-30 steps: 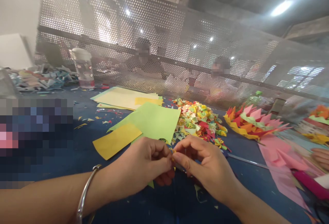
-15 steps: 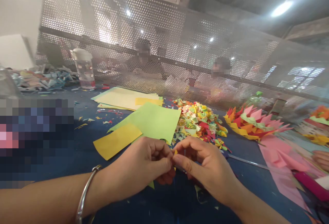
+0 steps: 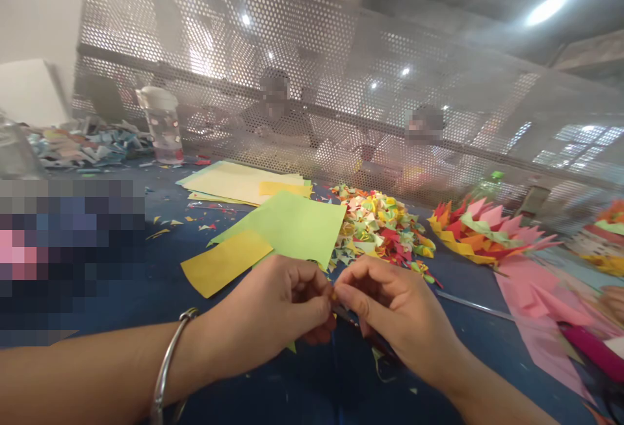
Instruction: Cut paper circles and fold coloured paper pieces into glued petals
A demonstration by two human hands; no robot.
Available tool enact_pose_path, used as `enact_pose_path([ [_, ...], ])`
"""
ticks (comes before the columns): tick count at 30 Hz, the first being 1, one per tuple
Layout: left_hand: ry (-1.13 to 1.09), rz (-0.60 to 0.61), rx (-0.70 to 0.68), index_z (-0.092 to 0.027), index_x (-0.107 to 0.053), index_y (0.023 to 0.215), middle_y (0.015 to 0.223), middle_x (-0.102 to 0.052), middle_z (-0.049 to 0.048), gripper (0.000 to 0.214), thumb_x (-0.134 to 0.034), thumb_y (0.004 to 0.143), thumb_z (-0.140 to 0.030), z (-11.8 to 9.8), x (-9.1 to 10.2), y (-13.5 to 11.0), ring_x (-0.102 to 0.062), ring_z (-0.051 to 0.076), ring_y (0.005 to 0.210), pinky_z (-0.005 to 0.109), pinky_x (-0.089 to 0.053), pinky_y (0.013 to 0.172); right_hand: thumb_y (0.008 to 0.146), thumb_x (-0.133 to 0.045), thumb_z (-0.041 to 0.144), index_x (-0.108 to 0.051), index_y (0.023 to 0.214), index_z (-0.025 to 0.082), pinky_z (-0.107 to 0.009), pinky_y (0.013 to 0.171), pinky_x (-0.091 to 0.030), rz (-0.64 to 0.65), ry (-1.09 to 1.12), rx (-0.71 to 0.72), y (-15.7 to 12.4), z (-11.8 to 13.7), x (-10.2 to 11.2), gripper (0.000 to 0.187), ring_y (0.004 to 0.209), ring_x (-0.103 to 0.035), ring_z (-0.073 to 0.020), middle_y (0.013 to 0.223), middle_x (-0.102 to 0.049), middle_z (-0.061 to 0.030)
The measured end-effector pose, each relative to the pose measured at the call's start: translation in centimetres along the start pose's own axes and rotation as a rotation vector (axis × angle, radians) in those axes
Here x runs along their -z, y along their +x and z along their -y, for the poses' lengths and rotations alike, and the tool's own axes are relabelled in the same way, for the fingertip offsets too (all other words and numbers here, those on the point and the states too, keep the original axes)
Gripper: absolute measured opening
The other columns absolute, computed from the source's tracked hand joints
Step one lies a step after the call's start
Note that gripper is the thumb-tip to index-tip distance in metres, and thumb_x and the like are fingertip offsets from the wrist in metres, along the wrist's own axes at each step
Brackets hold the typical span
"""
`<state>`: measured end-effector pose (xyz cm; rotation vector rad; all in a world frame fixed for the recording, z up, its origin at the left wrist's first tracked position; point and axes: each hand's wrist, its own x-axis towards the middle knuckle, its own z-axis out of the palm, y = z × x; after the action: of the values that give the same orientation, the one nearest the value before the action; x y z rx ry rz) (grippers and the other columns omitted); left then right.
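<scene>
The left hand and right hand are meeting just in front of the green sheet, fingertips of both pinching closed on a tiny yellow paper piece; a scrap heap is lying right of that sheet; a yellow strip is overlapping its near-left corner.

text: none legible | labels: none | brands: none | numbers: none | signs: none
</scene>
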<state>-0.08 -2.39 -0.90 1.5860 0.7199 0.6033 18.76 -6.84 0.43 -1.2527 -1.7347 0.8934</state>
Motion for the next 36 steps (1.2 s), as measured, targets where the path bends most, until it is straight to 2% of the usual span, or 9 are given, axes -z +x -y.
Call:
enact_pose_path([
  [8, 0.055, 0.010, 0.020, -0.016, -0.062, 0.075, 0.068, -0.069, 0.0018, 0.010, -0.060, 0.080, -0.025, 0.0, 0.1, -0.2, -0.067, 0.016, 0.065, 0.027, -0.055, 0.065, 0.088, -0.065, 0.036, -0.063, 0.080, 0.018, -0.015, 0.042, -0.039, -0.009, 0.021, -0.013, 0.0, 0.5, 0.0, 0.020, 0.047, -0.048, -0.0051, 0.058, -0.053, 0.0054],
  [16, 0.051, 0.029, 0.038, -0.017, -0.062, 0.074, 0.071, -0.070, 0.0018, 0.013, -0.059, 0.082, -0.027, 0.3, 0.4, -0.3, -0.068, 0.016, 0.068, 0.027, -0.056, 0.066, 0.088, -0.065, 0.038, -0.063, 0.082, 0.018, -0.016, 0.042, -0.039, -0.019, 0.044, -0.016, -0.1, 0.4, 0.1, 0.021, 0.046, -0.048, -0.0057, 0.057, -0.054, 0.0054],
  [20, 0.116, 0.034, 0.034, -0.017, -0.063, 0.075, 0.070, -0.068, 0.0006, 0.016, -0.059, 0.084, -0.030, 0.1, 0.6, -0.6, -0.065, 0.014, 0.065, 0.022, -0.050, 0.061, 0.088, -0.065, 0.036, -0.062, 0.080, 0.017, -0.015, 0.040, -0.036, -0.010, 0.068, -0.040, -0.1, 0.5, 0.2, 0.020, 0.043, -0.046, -0.0045, 0.054, -0.052, 0.0062],
  [24, 0.248, -0.060, -0.060, -0.019, -0.065, 0.081, 0.064, -0.060, -0.0026, 0.019, -0.062, 0.085, -0.037, -0.4, 0.6, -0.6, -0.053, 0.010, 0.058, 0.020, -0.037, 0.050, 0.088, -0.066, 0.035, -0.062, 0.082, 0.017, -0.014, 0.040, -0.035, -0.010, 0.082, -0.042, 0.0, 0.7, 0.2, 0.019, 0.043, -0.046, -0.0036, 0.054, -0.053, 0.0068],
  [27, 0.180, -0.137, -0.152, -0.020, -0.061, 0.093, 0.076, -0.062, -0.0014, 0.018, -0.067, 0.081, -0.033, -0.3, 0.3, -0.2, -0.054, 0.011, 0.065, 0.021, -0.041, 0.055, 0.088, -0.066, 0.035, -0.062, 0.080, 0.017, -0.014, 0.040, -0.035, 0.009, 0.081, -0.043, 0.1, 0.7, 0.1, 0.020, 0.043, -0.046, -0.0032, 0.056, -0.053, 0.0065],
  [29, 0.100, -0.142, -0.183, -0.020, -0.057, 0.096, 0.078, -0.063, -0.0005, 0.023, -0.069, 0.080, -0.030, 0.0, 0.1, 0.1, -0.056, 0.012, 0.067, 0.023, -0.043, 0.059, 0.086, -0.068, 0.036, -0.063, 0.079, 0.017, -0.015, 0.040, -0.036, 0.013, 0.073, -0.045, 0.1, 0.7, 0.0, 0.021, 0.043, -0.047, -0.0037, 0.057, -0.053, 0.0061],
  [36, -0.052, -0.103, -0.150, -0.020, -0.055, 0.090, 0.074, -0.060, -0.0018, 0.022, -0.071, 0.076, -0.025, 0.3, 0.2, 0.5, -0.056, 0.012, 0.068, 0.023, -0.044, 0.062, 0.088, -0.065, 0.039, -0.063, 0.081, 0.018, -0.017, 0.042, -0.039, -0.016, 0.013, -0.052, 0.1, 0.5, 0.1, 0.022, 0.043, -0.047, -0.0060, 0.054, -0.052, 0.0061],
])
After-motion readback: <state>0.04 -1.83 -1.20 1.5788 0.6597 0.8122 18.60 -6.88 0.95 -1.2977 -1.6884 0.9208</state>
